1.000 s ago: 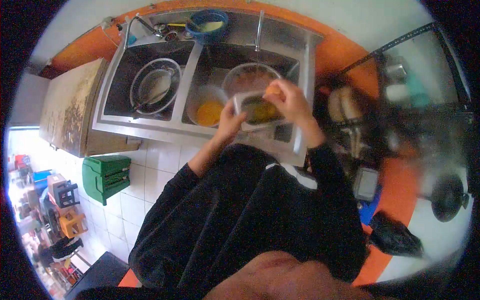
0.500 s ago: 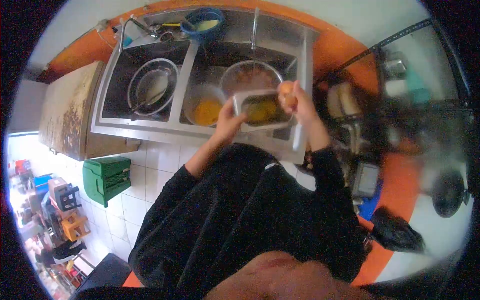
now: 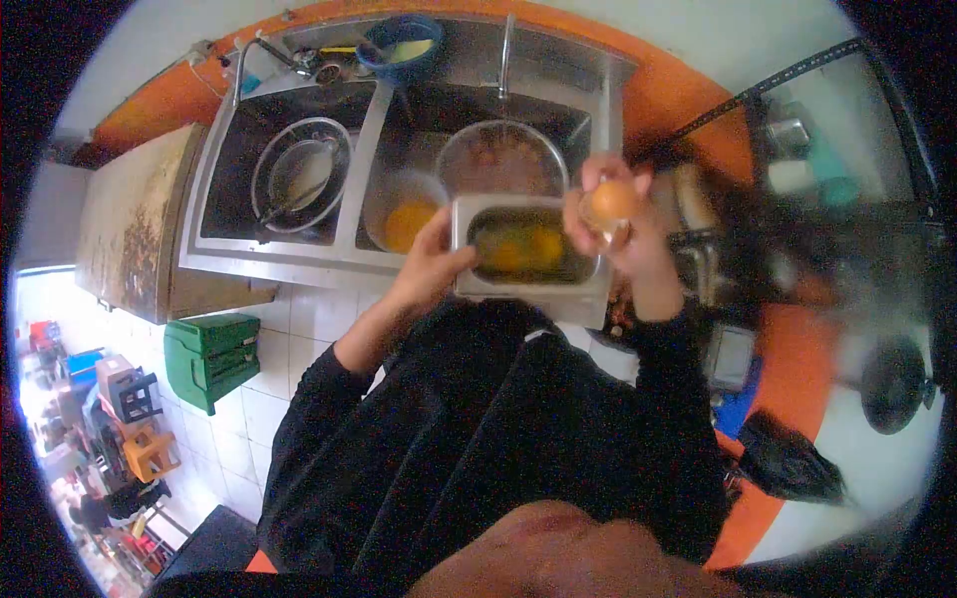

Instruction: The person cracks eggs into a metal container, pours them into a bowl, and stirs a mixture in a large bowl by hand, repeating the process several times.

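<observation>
A rectangular metal container (image 3: 533,290) is tilted at the near edge of the sink, with egg yolks (image 3: 528,249) and clear liquid inside. My left hand (image 3: 436,257) grips its left side, thumb over the rim. Just past its right end, my right hand (image 3: 638,234) is closed around a brown egg (image 3: 613,201). Pale, broken-looking bits show under that egg; blur hides whether it is cracked open. Beyond the container, a large round bowl (image 3: 563,159) of brownish contents stands in the right basin. To its left is a bowl (image 3: 431,184) with an orange-yellow mass.
The left basin holds a round strainer-like bowl (image 3: 344,179). A blue basin (image 3: 404,68) sits on the back ledge beside the taps. Cluttered shelving (image 3: 698,249) stands close on the right. A green crate (image 3: 211,359) is at the lower left.
My right hand has turned and lifted slightly to the right with the egg. The metal container has come a little nearer to me, my left hand still on it.
</observation>
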### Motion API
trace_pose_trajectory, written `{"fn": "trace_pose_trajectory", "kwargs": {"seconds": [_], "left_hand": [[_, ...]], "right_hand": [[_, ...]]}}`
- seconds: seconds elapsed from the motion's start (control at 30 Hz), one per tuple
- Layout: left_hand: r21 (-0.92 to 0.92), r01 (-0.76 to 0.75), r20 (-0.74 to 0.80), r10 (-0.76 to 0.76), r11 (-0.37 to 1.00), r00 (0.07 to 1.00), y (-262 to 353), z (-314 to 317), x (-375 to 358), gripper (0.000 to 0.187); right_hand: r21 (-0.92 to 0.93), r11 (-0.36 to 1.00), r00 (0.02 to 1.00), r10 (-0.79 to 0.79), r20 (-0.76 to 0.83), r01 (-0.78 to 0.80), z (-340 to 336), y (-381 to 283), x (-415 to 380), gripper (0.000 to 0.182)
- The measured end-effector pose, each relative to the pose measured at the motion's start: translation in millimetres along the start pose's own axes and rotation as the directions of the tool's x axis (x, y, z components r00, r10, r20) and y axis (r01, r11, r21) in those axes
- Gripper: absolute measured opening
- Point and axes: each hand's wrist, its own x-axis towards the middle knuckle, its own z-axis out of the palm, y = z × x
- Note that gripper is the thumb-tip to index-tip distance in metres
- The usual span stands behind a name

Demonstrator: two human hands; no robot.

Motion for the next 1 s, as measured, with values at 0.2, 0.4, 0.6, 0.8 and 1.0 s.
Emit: {"fn": "trace_pose_trajectory", "kwargs": {"seconds": [0.2, 0.4, 0.6, 0.8, 1.0], "left_hand": [[-0.101, 0.136, 0.129, -0.122, 0.986, 0.984, 69.3, 3.8, -34.6, 0.066], [-0.158, 0.099, 0.180, -0.070, 0.982, 0.981, 83.9, 0.4, -52.1, 0.072], [-0.179, 0.113, 0.160, -0.084, 0.977, 0.983, 83.8, 0.1, -55.2, 0.074], [-0.141, 0.135, 0.171, -0.110, 0.981, 0.979, 82.5, -0.1, -51.7, 0.074], [-0.131, 0.091, 0.104, -0.078, 0.987, 0.992, 84.4, 1.9, -45.6, 0.072]], "right_hand": [[0.050, 0.996, 0.995, -0.080, 0.055, 0.077, 98.4, -56.7, 4.3, 0.067], [0.076, 0.964, 0.952, 0.238, 0.193, -0.256, 119.5, -84.6, -3.3, 0.083], [0.160, 0.944, 0.940, 0.249, 0.234, -0.290, 116.9, -81.6, -5.5, 0.079], [0.175, 0.984, 0.994, 0.024, 0.105, -0.042, 105.3, -81.1, -12.1, 0.071], [-0.051, 0.948, 0.927, -0.317, -0.198, 0.313, 31.8, -90.2, -50.6, 0.064]]}}
